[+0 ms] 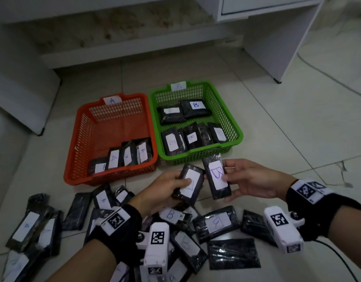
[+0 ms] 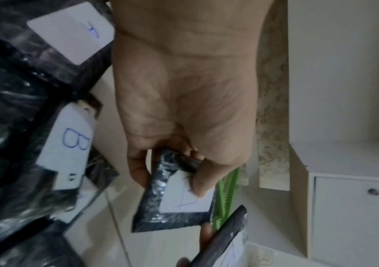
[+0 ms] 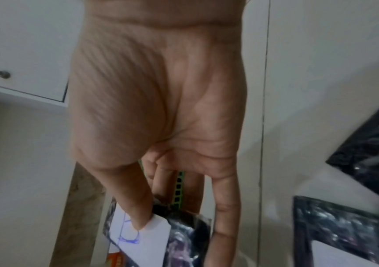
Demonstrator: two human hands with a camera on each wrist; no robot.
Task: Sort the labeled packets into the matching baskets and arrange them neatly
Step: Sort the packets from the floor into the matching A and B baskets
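B packet [image 1: 216, 178] pinched by right hand [image 1: 249, 180]; A packet [image 1: 190, 183] gripped by left hand [image 1: 161, 192]. Each best laid flat, label up, in matching basket row.

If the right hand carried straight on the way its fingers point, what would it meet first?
The right hand, holding the B packet, points left toward the left hand. It would likely first meet the packet held in the left hand, just beside it, though depth is unclear.
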